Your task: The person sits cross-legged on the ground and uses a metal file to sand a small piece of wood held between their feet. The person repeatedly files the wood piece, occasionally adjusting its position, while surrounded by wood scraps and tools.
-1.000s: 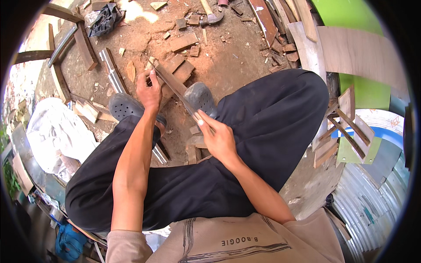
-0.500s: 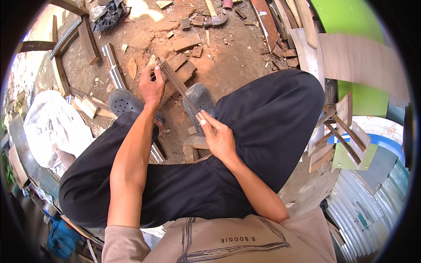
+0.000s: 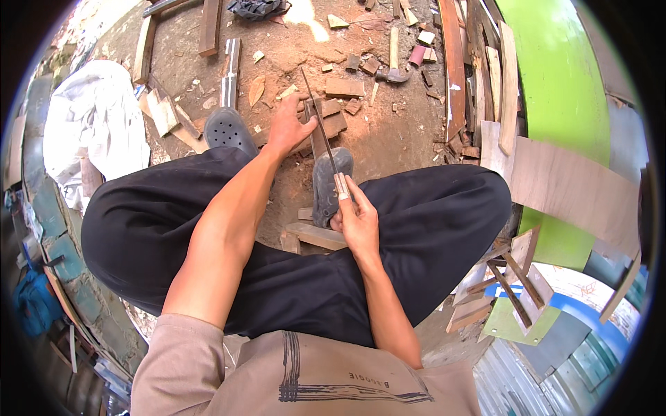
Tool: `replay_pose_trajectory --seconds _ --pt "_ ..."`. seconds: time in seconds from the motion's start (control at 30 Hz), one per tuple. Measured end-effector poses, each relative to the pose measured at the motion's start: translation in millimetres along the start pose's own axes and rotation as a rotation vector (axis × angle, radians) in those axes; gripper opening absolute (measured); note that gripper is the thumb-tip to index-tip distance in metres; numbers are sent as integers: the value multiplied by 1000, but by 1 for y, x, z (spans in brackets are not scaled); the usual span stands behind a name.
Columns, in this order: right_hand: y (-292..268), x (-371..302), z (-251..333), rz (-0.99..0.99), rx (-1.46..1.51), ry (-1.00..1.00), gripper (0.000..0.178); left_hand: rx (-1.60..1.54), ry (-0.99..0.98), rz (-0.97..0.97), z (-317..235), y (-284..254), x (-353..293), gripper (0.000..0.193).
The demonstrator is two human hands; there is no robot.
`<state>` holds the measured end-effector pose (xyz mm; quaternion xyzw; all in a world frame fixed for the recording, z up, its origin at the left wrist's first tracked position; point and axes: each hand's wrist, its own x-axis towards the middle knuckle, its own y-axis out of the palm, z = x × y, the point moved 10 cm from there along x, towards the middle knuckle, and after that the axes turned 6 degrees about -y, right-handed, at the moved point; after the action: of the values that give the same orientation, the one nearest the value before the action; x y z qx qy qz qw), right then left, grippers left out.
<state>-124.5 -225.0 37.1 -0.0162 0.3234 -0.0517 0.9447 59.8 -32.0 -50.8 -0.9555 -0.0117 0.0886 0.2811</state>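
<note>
A long, thin, dark blade (image 3: 323, 128) with a short pale wooden handle (image 3: 340, 184) slants away from me. Whether it is a file or a saw seen on edge, I cannot tell. My right hand (image 3: 359, 223) is closed around the handle, above my right thigh. Just left of the blade, my left hand (image 3: 288, 127) has its thumb and fingers curled around a narrow wooden strip (image 3: 317, 139). The strip runs close beside the blade, over my right clog (image 3: 331, 182); whether the two touch is unclear. My left clog (image 3: 229, 130) rests on the dirt floor.
A hammer (image 3: 394, 61) lies ahead among wood offcuts (image 3: 345, 87). Long boards (image 3: 452, 76) line the right, beside a green panel (image 3: 555, 76). White cloth (image 3: 94, 128) is heaped at left, and a wooden block (image 3: 316, 234) lies between my legs.
The head view has shifted, so the scene sits lower and further right. The blade has turned more edge-on and upright in view, and the wooden strip now shows separately beside it.
</note>
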Motion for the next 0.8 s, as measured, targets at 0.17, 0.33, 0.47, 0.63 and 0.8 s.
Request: replay_pose_trajectory --seconds 0.17,0.33,0.47,0.63,0.8 --pt "-2 -3 13 -10 -86 -69 46 23 -19 59 5 8 1 63" --pt "-1 -1 10 -38 -164 -111 44 -132 -87 171 19 17 7 65" --pt "-2 -3 10 -41 -192 -135 43 -157 -188 270 9 12 4 63" --pt "2 -15 10 -10 -161 -145 42 -241 -192 252 31 18 9 66" --pt "7 -5 23 -8 -281 -261 42 -214 -145 326 29 28 20 70"
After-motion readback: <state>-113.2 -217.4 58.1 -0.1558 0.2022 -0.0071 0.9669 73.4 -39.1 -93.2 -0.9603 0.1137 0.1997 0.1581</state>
